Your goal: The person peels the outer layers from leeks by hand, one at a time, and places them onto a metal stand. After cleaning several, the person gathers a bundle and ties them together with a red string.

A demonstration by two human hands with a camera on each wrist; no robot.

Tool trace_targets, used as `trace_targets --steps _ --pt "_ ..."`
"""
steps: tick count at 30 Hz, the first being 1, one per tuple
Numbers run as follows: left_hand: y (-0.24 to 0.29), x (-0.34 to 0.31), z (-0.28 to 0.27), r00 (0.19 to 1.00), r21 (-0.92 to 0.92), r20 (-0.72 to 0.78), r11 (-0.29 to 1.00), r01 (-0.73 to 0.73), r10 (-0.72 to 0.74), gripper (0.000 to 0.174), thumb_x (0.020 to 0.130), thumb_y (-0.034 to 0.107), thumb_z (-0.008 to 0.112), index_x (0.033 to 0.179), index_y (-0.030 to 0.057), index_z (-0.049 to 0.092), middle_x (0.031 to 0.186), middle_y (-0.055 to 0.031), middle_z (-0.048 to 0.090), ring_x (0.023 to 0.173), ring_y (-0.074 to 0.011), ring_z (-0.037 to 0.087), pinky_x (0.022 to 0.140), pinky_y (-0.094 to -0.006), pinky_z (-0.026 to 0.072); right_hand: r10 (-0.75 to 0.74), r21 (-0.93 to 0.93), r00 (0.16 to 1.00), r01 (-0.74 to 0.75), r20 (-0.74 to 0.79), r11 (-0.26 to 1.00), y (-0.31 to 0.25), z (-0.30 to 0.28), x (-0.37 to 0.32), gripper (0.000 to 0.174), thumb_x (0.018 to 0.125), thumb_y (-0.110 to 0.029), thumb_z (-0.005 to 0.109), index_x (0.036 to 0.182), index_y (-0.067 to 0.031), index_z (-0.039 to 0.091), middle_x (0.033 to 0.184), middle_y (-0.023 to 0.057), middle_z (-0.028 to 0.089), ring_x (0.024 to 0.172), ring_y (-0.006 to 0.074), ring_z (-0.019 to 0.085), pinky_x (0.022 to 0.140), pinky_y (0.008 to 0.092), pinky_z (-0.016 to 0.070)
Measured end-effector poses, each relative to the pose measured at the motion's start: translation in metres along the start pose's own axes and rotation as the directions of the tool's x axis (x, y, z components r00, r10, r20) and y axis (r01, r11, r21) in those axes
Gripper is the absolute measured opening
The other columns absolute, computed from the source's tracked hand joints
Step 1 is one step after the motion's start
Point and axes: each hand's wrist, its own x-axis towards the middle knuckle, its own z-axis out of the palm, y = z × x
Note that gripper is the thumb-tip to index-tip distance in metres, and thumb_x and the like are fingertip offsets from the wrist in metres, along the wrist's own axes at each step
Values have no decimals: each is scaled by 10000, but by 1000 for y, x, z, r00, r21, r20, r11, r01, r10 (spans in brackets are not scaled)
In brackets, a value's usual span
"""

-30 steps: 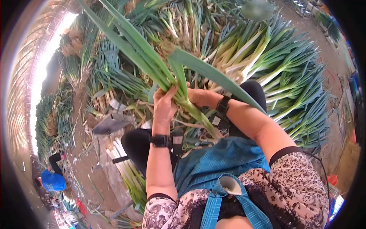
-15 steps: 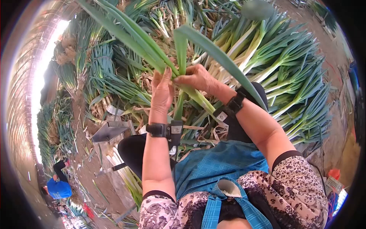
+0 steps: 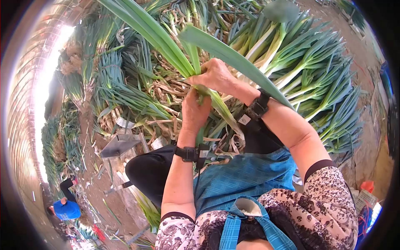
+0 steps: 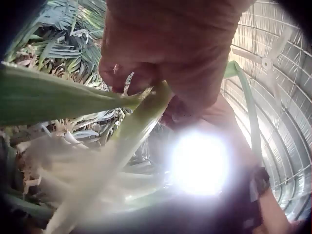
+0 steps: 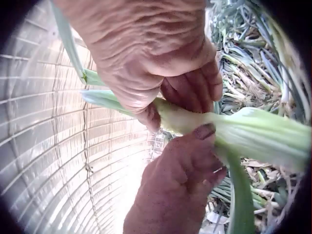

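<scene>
One large leek (image 3: 223, 110) lies across both hands in the head view, its long green leaves pointing up and left and its pale end toward the lap. The right hand (image 3: 217, 77) grips it where the leaves fan out, thumb across the stalk. Just below, the left hand (image 3: 194, 110) pinches a leaf at the stalk's side; that leaf hangs down beside the wrist. In the right wrist view the left hand (image 5: 173, 183) has its thumb against the stalk (image 5: 263, 134), under the right hand (image 5: 151, 58). The left wrist view shows the stalk (image 4: 141, 119) beneath blurred fingers.
Trimmed leeks (image 3: 308, 79) lie fanned out at the right. Tied bundles (image 3: 110, 71) and dry leaf scraps (image 3: 166, 89) cover the ground ahead. A metal piece (image 3: 121, 145) stands by the left knee, near more leeks (image 3: 146, 202). Another person (image 3: 66, 209) is at far left.
The left hand has moved down from the leaf base to below the right hand, bringing a leaf down with it. The right hand has shifted up onto the leaf base.
</scene>
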Motion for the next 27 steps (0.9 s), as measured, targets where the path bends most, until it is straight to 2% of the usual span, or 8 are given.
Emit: trace_targets --steps 1,4,7,11,16,19,22,27 --pt "0 0 2 999 12 -9 999 52 -51 253 784 146 602 936 -55 578 725 -167 629 649 -256 608 617 -353 466 5 -5 1000 -5 -1 1000 -1 0 2 374 661 -318 801 847 -1 734 609 67 629 555 98 546 537 288 446" --pt "-6 1 5 997 -24 -68 999 -23 22 214 785 131 582 893 -54 572 673 -170 607 597 -279 595 589 -359 462 -27 -83 999 30 38 996 4 3 11 364 678 -328 794 826 0 735 607 54 624 540 96 532 524 294 438" --pt "-21 0 -1 1000 71 -27 997 -6 8 201 796 119 567 883 -62 569 655 -154 595 577 -227 572 578 -335 455 32 82 996 -39 82 996 4 11 14 359 708 -335 781 851 -9 739 601 34 616 532 90 509 513 293 425" --pt "-34 0 -2 978 -279 -80 946 163 -193 163 817 96 532 883 -44 586 693 -56 589 606 -99 493 567 -271 433 107 249 981 -145 161 958 17 22 25 303 784 -299 745 927 -32 734 690 10 632 625 72 512 603 261 429" --pt "-38 4 6 964 -518 16 822 234 -264 275 858 64 493 1125 1 505 943 -70 590 803 -95 516 695 -236 434 71 559 985 -148 157 816 19 30 27 341 832 -298 693 1002 -3 699 807 34 643 729 104 541 679 287 437" --pt "-31 3 13 970 -671 -20 722 168 -243 253 867 89 482 1093 -6 540 934 -58 584 804 -94 504 695 -232 426 101 636 966 -235 239 735 19 23 32 313 867 -221 673 1067 19 651 951 55 651 848 118 591 787 288 471" --pt "-40 2 4 950 -524 80 798 299 -303 255 883 128 458 1058 -16 575 895 -41 582 777 -95 495 688 -234 420 96 693 959 -261 267 672 17 23 31 304 884 -209 652 1072 29 642 960 57 651 883 118 598 808 281 475" --pt "-57 11 7 963 -564 -16 798 213 -269 286 906 189 455 1032 -18 607 827 -16 586 713 -86 479 648 -245 411 48 785 978 -194 205 588 11 30 22 289 859 -228 673 984 33 679 881 57 651 793 134 570 759 309 453"
